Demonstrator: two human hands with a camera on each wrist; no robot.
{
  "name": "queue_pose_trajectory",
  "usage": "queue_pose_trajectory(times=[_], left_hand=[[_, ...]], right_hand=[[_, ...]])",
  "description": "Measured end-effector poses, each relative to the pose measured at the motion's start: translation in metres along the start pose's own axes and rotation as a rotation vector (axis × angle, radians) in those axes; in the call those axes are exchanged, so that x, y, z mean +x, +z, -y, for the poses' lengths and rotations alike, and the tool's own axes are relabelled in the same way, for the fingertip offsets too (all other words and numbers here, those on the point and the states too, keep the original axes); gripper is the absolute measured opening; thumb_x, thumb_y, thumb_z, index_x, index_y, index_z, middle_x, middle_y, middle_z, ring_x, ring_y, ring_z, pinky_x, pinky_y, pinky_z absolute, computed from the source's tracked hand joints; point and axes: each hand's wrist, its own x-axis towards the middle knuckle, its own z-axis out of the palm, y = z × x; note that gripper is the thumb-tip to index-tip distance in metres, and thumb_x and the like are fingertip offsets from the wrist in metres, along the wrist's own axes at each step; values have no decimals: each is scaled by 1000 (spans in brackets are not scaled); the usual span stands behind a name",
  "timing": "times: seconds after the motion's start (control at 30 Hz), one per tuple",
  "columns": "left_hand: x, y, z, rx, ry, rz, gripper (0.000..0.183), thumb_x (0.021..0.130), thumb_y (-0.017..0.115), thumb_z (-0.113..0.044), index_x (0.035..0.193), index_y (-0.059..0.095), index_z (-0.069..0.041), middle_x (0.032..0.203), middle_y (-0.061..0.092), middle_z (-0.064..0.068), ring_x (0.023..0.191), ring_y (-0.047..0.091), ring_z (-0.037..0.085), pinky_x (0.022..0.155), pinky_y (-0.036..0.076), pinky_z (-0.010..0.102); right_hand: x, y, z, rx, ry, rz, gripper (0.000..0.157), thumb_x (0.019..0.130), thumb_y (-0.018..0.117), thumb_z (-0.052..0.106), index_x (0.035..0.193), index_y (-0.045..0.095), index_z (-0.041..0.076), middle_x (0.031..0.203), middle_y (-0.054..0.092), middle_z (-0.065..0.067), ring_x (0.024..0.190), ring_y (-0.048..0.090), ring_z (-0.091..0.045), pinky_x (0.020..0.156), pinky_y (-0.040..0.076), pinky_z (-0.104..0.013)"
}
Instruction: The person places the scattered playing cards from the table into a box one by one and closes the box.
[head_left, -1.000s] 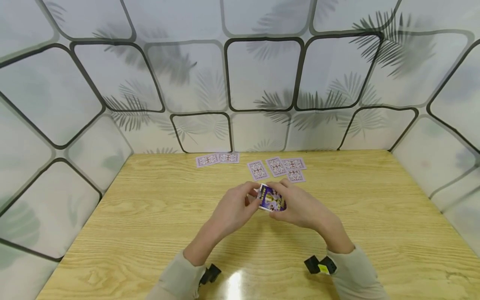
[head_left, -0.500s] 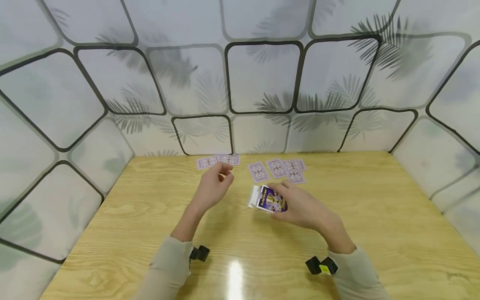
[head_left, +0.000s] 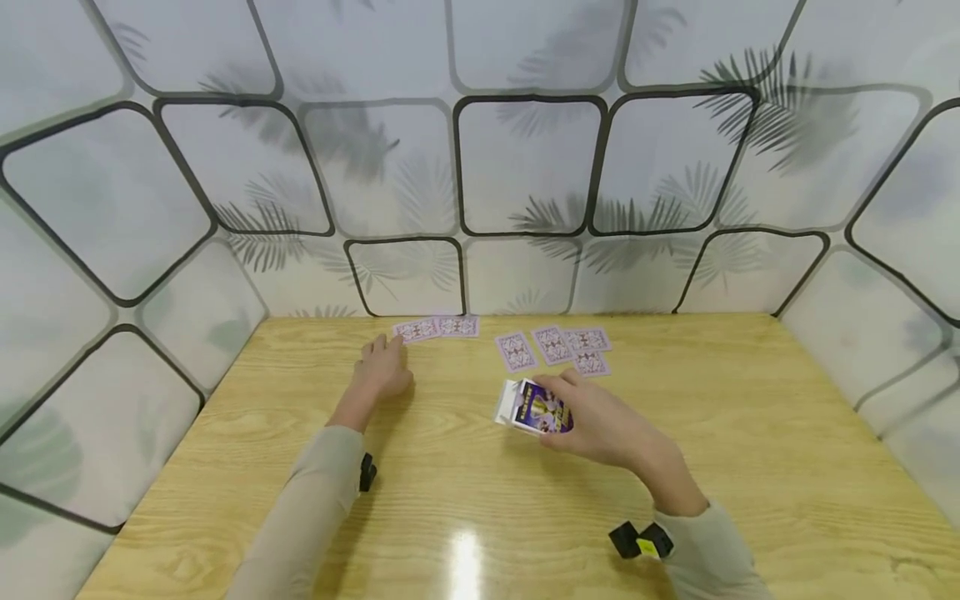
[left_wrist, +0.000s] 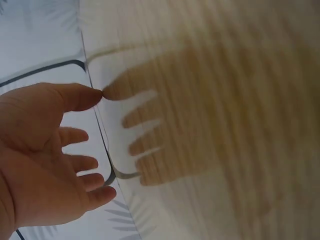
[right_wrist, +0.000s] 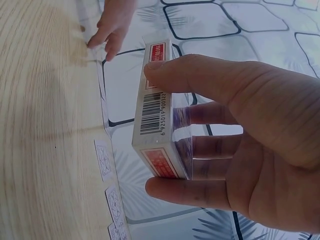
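Note:
My right hand (head_left: pixel 603 415) grips a purple-and-white playing card box (head_left: pixel 543 408) between thumb and fingers, above the table. Its white end flap (head_left: pixel 507 402) hangs open towards the left. In the right wrist view the box (right_wrist: pixel 152 112) shows a barcode side and red panels. Over at the left, my left hand (head_left: pixel 382 367) is low at the table, fingertips right by the left edge of a face-down card (head_left: pixel 417 331). Seen in the left wrist view, the left hand (left_wrist: pixel 47 150) has its fingers loosely extended with nothing in them, thumb tip meeting its reflection on the wood.
A second face-down card (head_left: pixel 457 326) overlaps that one at the back edge. Right of them lie several more face-down cards (head_left: pixel 553 344), some overlapping. The wooden table (head_left: pixel 450 467) ends at a patterned fabric wall (head_left: pixel 525 167) behind and at both sides.
My left hand has come off the box's flap end and swung left to beside the back-left cards. The flap now shows open. The right hand keeps holding the box in place.

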Motion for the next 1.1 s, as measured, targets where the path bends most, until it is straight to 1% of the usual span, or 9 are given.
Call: queue_pose_trajectory(times=[0.1, 0.23, 0.33, 0.57, 0.67, 0.8, 0.83, 1.0, 1.1], left_hand=[[6, 0, 6, 51, 29, 50, 76, 91, 49, -20, 156, 15, 3, 160, 7, 31, 148, 4, 49, 116, 12, 65], [12, 1, 14, 127, 80, 102, 74, 96, 43, -28, 156, 16, 3, 161, 11, 27, 149, 3, 46, 117, 7, 63], [13, 2, 18, 196, 95, 112, 69, 97, 41, -31, 154, 24, 4, 160, 19, 26, 147, 12, 48, 117, 12, 63], [6, 2, 15, 284, 87, 61, 51, 97, 45, -26, 136, 48, 7, 143, 39, 32, 131, 37, 53, 107, 33, 64], [-1, 0, 11, 263, 79, 58, 46, 97, 47, -24, 131, 50, 9, 138, 39, 35, 128, 37, 52, 102, 38, 64], [-10, -1, 9, 207, 76, 71, 46, 97, 50, -22, 131, 45, 10, 142, 35, 36, 130, 33, 53, 101, 39, 65], [-12, 0, 10, 197, 82, 71, 47, 97, 51, -22, 131, 45, 10, 142, 37, 36, 129, 34, 53, 101, 39, 65], [-23, 3, 14, 164, 130, 47, 25, 95, 57, -15, 113, 55, 2, 122, 51, 25, 109, 46, 44, 90, 46, 57], [-31, 5, 15, 150, 170, 25, 22, 90, 64, -7, 111, 61, 0, 118, 54, 24, 108, 51, 46, 92, 46, 57]], right_hand=[[0, 0, 0, -2, 2, -1, 72, 80, 83, 22, 142, 50, 4, 109, 56, -6, 85, 53, -12, 70, 47, -24], [-1, 1, 0, 9, 4, 5, 71, 81, 82, 22, 142, 50, 4, 108, 55, -5, 85, 52, -12, 71, 48, -25], [-1, 3, 1, 19, -3, 1, 72, 81, 82, 22, 142, 50, 4, 108, 55, -5, 85, 52, -12, 72, 48, -25], [-1, 1, 0, 13, 16, 1, 74, 81, 83, 21, 143, 49, 4, 110, 55, -6, 87, 53, -13, 74, 49, -27], [-1, 0, 0, 12, 18, 2, 74, 81, 83, 22, 144, 49, 4, 112, 55, -7, 88, 53, -13, 74, 49, -26], [-2, -1, 1, 5, 13, 0, 73, 81, 82, 22, 143, 49, 3, 111, 55, -7, 87, 52, -13, 72, 48, -25], [-2, -1, 1, 5, 15, 0, 73, 81, 82, 22, 143, 49, 3, 111, 55, -6, 86, 52, -13, 72, 47, -25], [-3, -3, 1, 3, 15, -6, 74, 81, 82, 22, 144, 48, 3, 113, 55, -7, 84, 52, -13, 70, 47, -25], [-3, -3, 1, -1, 4, -12, 73, 82, 81, 23, 144, 48, 3, 116, 56, -10, 85, 52, -13, 70, 47, -26]])
